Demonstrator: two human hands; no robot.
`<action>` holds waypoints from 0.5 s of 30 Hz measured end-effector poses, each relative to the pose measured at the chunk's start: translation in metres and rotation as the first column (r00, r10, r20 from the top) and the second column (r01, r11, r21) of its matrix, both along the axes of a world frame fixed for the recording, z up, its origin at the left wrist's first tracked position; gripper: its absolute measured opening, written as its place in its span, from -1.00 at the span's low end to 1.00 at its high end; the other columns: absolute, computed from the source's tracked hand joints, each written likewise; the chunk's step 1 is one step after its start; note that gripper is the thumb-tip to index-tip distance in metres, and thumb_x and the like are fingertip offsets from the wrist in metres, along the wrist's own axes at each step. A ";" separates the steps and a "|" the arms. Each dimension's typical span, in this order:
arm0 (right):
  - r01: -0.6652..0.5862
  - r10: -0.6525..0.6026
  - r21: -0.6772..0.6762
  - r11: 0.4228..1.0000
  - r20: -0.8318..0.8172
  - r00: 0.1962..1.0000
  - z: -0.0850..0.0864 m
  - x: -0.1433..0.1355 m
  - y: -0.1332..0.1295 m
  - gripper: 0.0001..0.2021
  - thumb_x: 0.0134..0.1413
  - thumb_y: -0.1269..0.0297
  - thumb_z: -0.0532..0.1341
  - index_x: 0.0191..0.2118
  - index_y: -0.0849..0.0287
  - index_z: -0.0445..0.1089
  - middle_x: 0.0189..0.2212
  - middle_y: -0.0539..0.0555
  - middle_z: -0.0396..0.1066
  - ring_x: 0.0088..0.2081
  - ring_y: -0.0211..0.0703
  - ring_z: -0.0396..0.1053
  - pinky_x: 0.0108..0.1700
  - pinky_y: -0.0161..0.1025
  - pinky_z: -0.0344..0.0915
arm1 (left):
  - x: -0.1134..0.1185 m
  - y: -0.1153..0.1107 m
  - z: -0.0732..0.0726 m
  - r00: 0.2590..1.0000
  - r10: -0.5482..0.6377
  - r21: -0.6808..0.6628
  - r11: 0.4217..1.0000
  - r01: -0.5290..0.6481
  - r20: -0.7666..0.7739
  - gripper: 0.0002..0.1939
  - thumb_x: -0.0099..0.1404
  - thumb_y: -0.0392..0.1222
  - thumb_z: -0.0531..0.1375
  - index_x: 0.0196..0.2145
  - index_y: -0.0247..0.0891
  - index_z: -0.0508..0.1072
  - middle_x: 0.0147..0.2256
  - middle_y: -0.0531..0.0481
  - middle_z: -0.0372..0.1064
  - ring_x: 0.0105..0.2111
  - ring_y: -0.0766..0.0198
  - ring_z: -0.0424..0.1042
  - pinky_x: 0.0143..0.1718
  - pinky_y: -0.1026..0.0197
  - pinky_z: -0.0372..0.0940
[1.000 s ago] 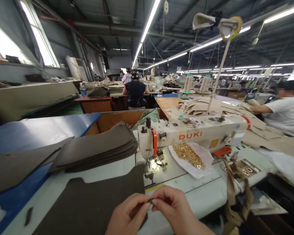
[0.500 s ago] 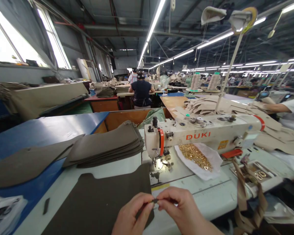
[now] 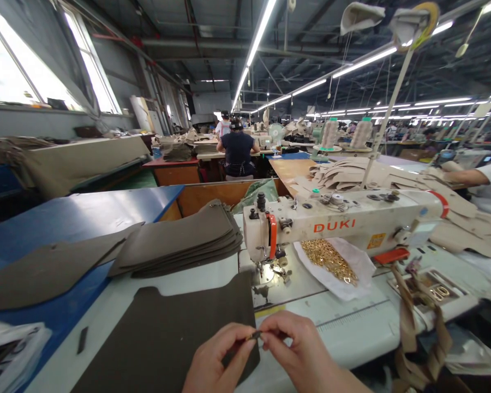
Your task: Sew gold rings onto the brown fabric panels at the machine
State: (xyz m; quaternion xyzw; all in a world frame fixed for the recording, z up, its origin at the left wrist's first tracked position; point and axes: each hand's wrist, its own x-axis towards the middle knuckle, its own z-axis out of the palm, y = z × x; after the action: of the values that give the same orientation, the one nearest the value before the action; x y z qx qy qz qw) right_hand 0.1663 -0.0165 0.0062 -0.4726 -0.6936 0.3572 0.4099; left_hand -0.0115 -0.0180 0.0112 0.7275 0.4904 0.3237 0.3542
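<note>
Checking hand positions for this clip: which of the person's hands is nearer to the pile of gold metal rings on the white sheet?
Right. The right hand lies below the gold rings, on their side; the left hand is farther left, over the dark cut panel.

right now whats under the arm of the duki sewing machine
Under the sewing machine arm lies a white cloth heaped with small gold metal pieces. The cloth's rear edge and the bed behind it are hidden by the arm, so anything further back cannot be seen.

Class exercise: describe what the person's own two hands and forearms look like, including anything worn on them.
Both the left hand and the right hand are bare: no gloves, rings or watch show. No sleeve is visible on the short stretch of either forearm in view. The nails look short and unpainted.
</note>
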 end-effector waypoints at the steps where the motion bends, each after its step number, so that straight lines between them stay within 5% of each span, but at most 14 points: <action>1: 0.003 -0.003 0.005 1.000 -0.001 1.000 0.000 0.000 0.000 -0.87 0.00 0.44 0.16 -0.47 0.20 0.45 -0.55 0.00 0.38 -0.48 -0.27 0.30 -0.41 -0.38 0.16 | -0.002 0.002 0.000 1.000 -0.010 -0.018 1.000 0.010 0.003 -0.83 0.26 -0.08 0.14 -0.32 -0.12 0.51 -0.34 0.09 0.52 -0.32 0.30 0.50 -0.25 0.40 0.34; 4: 0.016 -0.017 -0.020 1.000 -0.036 0.999 0.000 -0.001 0.003 -0.86 -0.01 0.44 0.16 -0.48 0.20 0.45 -0.56 -0.01 0.38 -0.48 -0.28 0.30 -0.42 -0.39 0.15 | -0.011 0.017 0.001 1.000 -0.004 -0.046 0.999 0.005 0.005 -0.77 0.28 -0.05 0.10 -0.19 -0.13 0.48 -0.27 0.06 0.55 -0.26 0.26 0.52 -0.20 0.33 0.39; 7: 0.011 -0.025 -0.118 0.993 -0.116 0.993 -0.003 -0.002 0.008 -0.85 -0.04 0.46 0.16 -0.49 0.20 0.46 -0.57 -0.02 0.40 -0.49 -0.29 0.31 -0.44 -0.40 0.15 | -0.022 0.048 -0.006 0.988 0.078 0.125 0.990 -0.061 -0.135 -0.70 0.30 -0.05 0.04 -0.12 -0.19 0.45 -0.17 -0.04 0.53 -0.15 0.18 0.50 -0.07 0.16 0.39; 11: -0.003 -0.070 -0.300 0.954 -0.232 0.970 -0.012 0.001 0.020 -0.89 -0.07 0.44 0.16 -0.50 0.22 0.43 -0.64 -0.06 0.36 -0.57 -0.31 0.31 -0.49 -0.40 0.17 | -0.029 0.079 -0.035 0.891 0.162 0.460 0.886 0.058 -0.425 -0.65 0.29 -0.13 0.03 -0.04 -0.30 0.41 -0.01 -0.20 0.42 0.02 0.06 0.39 0.07 -0.06 0.29; 15: 0.023 -0.150 -0.470 0.883 -0.235 0.960 -0.019 0.002 0.038 -0.92 -0.08 0.44 0.17 -0.51 0.23 0.37 -0.64 -0.09 0.35 -0.63 -0.35 0.30 -0.53 -0.42 0.19 | -0.029 0.071 -0.061 0.819 0.192 0.547 0.820 0.169 -0.541 -0.62 0.34 -0.15 -0.02 0.05 -0.32 0.32 0.05 -0.23 0.37 0.06 0.08 0.35 0.06 -0.03 0.32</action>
State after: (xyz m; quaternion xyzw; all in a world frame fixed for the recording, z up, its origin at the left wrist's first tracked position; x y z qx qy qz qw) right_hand 0.1685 0.0219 -0.0126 -0.5352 -0.5055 0.5531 0.3901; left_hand -0.0400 0.0526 -0.0498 0.8590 0.4581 0.2235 -0.0472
